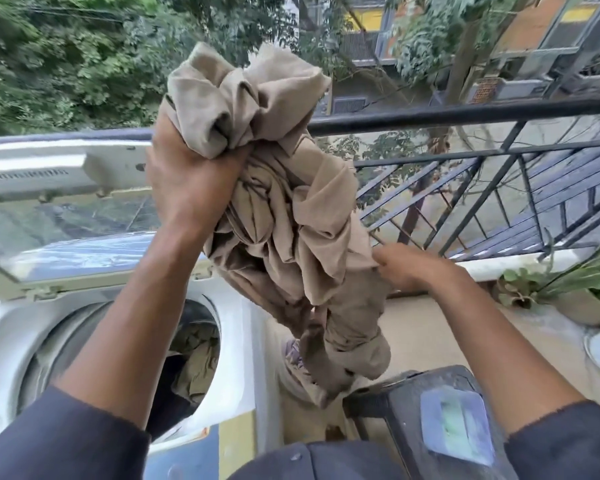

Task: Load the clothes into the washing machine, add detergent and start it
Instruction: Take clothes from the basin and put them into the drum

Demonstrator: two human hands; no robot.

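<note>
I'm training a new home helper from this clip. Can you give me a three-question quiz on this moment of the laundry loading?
1. True or false: the washing machine's lid is closed.
2. Which hand holds the bunched beige garment up high? A) left hand B) right hand C) neither
3. Fill in: through the drum opening you can already see ____ inside.

Key:
1. False. The lid stands raised behind the opening.
2. A. The left hand grips the top of the bundle, and the right hand's fingers pinch its lower side.
3. Clothes, olive and dark ones.
</note>
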